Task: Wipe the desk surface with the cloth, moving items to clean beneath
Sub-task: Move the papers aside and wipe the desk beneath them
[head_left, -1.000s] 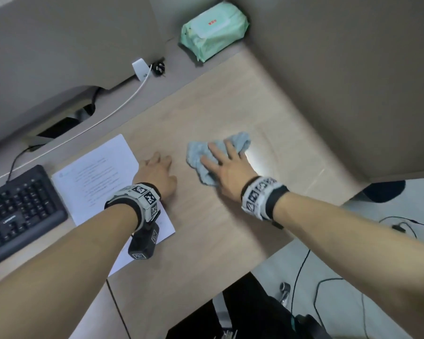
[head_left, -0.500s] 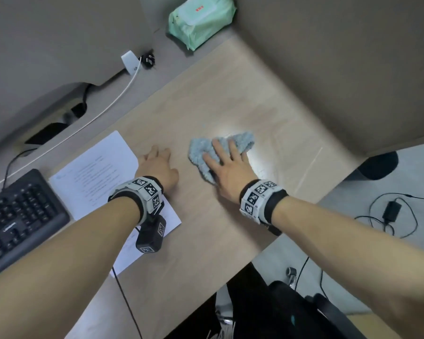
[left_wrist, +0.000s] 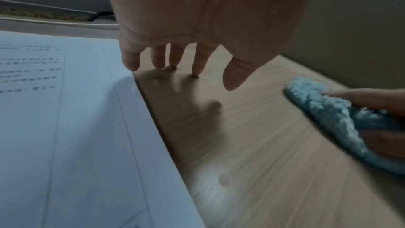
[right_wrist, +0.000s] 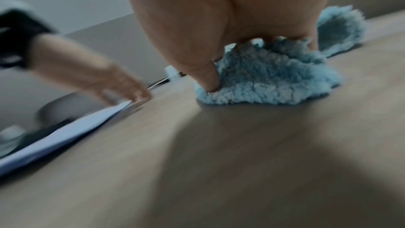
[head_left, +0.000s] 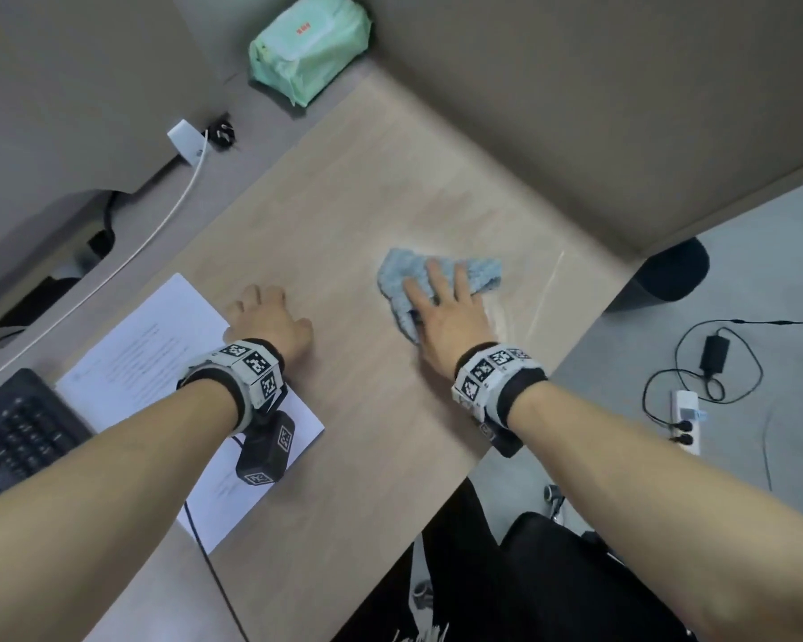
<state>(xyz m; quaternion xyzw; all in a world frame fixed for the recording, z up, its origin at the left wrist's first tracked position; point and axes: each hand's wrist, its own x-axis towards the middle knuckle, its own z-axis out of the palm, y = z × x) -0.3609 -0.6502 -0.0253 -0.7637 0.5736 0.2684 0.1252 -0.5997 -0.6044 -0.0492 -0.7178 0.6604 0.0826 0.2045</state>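
Observation:
A fluffy light-blue cloth (head_left: 402, 275) (right_wrist: 269, 75) (left_wrist: 333, 115) lies bunched on the wooden desk (head_left: 367, 192), toward its right side. My right hand (head_left: 446, 308) presses flat on the cloth with straight fingers; its thumb (right_wrist: 208, 75) digs into the near edge. My left hand (head_left: 270, 317) (left_wrist: 181, 65) rests with spread fingertips on the bare desk, right beside the edge of a printed white sheet of paper (head_left: 158, 363) (left_wrist: 65, 127). It holds nothing.
A green pack of wipes (head_left: 307, 44) sits at the back corner against the partition walls. A black keyboard (head_left: 15, 433) lies at the left, with a white charger and cable (head_left: 186, 145) behind. The desk's front edge runs near my right wrist; cables and a power strip (head_left: 687, 419) lie on the floor.
My right hand has slid the cloth to the right, toward the desk's right edge. The left hand has stayed by the paper's edge.

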